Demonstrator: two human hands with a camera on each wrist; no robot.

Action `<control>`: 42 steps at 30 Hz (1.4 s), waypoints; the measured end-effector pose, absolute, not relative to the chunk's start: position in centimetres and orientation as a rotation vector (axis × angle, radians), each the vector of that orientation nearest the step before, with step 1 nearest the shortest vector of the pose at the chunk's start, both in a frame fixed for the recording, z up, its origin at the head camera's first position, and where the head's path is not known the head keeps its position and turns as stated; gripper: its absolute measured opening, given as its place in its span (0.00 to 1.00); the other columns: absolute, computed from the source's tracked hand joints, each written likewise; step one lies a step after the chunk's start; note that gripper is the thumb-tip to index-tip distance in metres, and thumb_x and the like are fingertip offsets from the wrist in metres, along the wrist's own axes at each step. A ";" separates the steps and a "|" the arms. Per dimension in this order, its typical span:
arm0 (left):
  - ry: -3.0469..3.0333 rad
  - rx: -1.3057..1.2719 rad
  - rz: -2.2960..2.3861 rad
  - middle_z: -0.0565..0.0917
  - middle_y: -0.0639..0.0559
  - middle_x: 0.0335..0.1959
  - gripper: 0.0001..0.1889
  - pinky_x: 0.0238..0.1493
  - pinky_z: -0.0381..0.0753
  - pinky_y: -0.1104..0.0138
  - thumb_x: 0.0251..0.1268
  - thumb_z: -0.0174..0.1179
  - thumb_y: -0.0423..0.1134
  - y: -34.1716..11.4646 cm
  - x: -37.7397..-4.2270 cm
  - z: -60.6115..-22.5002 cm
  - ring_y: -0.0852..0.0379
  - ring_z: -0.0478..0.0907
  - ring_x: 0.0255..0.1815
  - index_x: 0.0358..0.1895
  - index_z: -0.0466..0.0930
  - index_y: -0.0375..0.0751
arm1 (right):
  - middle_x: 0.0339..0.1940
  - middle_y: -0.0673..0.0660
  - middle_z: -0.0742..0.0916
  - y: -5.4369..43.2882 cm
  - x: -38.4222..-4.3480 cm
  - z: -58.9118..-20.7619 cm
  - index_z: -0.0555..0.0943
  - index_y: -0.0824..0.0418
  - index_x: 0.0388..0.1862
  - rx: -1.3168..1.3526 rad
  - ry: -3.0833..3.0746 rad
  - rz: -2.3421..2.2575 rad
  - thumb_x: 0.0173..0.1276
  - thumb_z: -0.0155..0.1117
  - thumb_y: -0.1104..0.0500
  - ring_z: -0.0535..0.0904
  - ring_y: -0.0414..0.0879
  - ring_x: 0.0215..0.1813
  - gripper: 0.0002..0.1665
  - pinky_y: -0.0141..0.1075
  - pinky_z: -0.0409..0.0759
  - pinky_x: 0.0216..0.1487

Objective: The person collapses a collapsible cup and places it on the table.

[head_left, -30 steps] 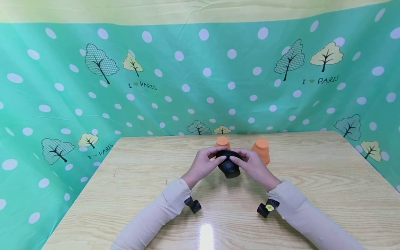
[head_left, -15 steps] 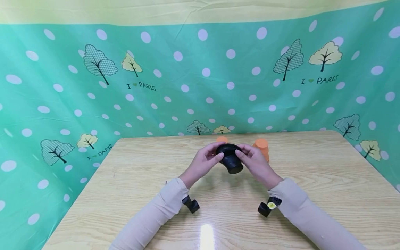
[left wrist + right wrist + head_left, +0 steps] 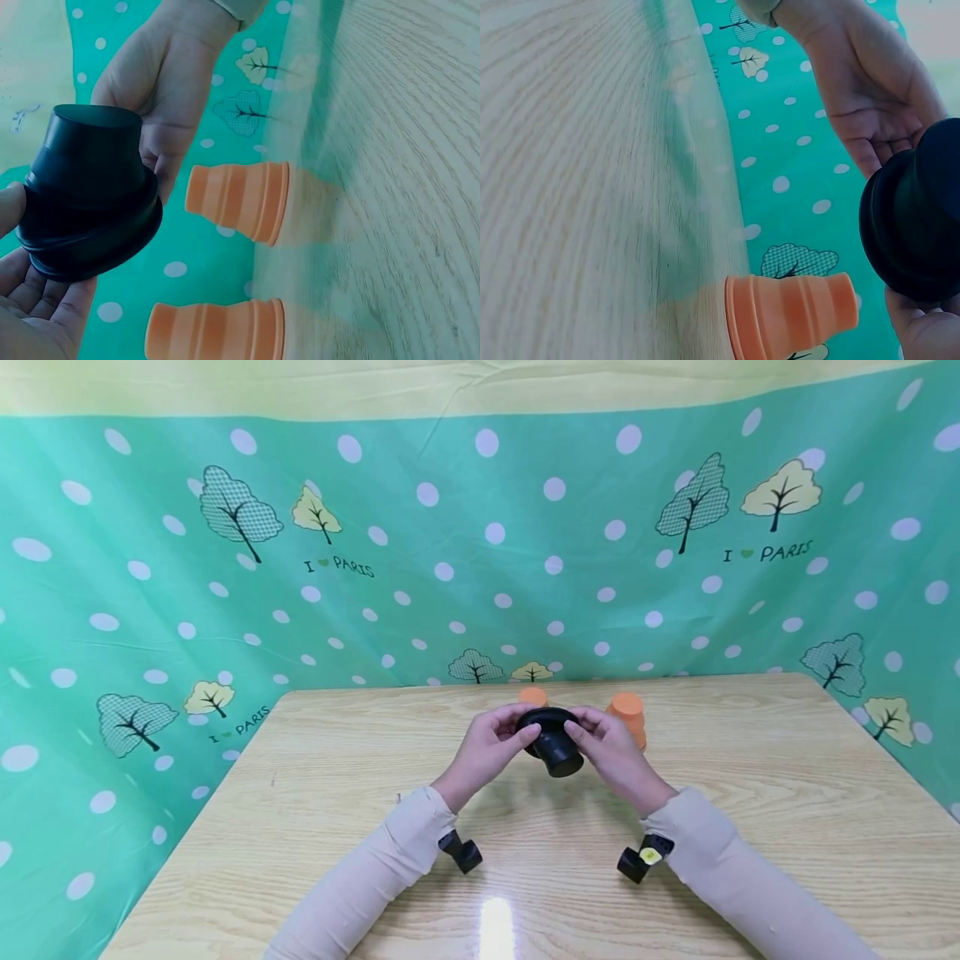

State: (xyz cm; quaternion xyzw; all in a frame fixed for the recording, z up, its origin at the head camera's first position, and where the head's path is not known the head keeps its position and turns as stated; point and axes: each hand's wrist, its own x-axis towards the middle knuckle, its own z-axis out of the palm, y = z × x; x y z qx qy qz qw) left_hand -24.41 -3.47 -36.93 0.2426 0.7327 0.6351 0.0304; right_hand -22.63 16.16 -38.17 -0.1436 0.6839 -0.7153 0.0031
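Behind the black cup (image 3: 559,752) — two orange cups (image 3: 240,201).

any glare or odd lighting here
Head view: a glare patch on the table at the bottom edge, soft shadows below the black cup; left wrist view: dimmer, bluish, the orange cups mirrored faintly in the table; right wrist view: also dim, the black cup's shading nearly lost.

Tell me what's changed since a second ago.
In the head view, the black, tapered, plastic-looking cup has shifted slightly up and right. The left hand and right hand still hold it; nothing was newly gripped or released. The two orange, ridged, tapered, plastic-looking cups stayed put on the pale wood-grain table.
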 end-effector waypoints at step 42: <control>2.253 0.700 1.863 0.83 0.45 0.44 0.15 0.40 0.78 0.69 0.62 0.63 0.36 -3.5 -24.6 -37.4 0.60 0.77 0.40 0.51 0.80 0.36 | 0.41 0.57 0.83 16.5 -22.7 -38.0 0.75 0.72 0.52 -0.438 2.343 -2.082 0.69 0.60 0.57 0.79 0.39 0.42 0.21 0.27 0.78 0.45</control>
